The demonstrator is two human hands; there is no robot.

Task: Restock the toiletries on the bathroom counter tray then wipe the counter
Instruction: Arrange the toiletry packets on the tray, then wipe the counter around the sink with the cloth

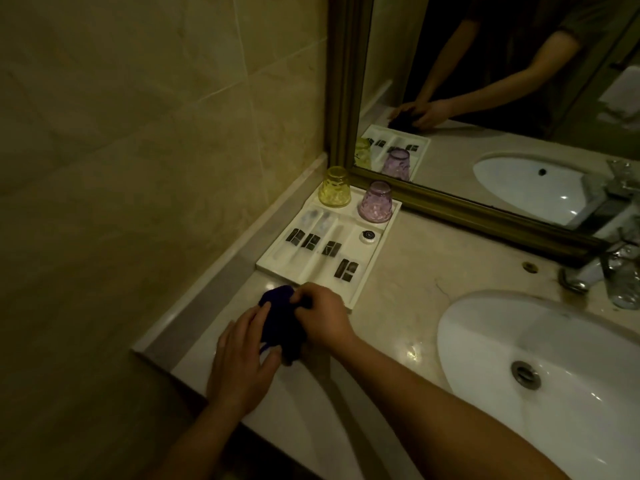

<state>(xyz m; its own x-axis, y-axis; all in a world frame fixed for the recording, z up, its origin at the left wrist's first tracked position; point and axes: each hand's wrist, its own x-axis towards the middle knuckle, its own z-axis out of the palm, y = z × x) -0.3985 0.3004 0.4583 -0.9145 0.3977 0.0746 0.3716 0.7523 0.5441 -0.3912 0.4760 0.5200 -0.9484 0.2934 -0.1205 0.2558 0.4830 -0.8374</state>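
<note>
A dark blue cloth lies bunched on the marble counter just in front of the white tray. My right hand grips the cloth from the right with curled fingers. My left hand holds its near left side, the thumb pressed against the cloth. The tray holds several wrapped toiletry packets in its slots and a small round white item. An upturned yellow cup and an upturned purple cup stand at the tray's far end.
A white sink basin with a metal drain lies to the right. A chrome tap and a clear glass stand behind it. A framed mirror backs the counter. A tiled wall with a raised ledge closes the left side.
</note>
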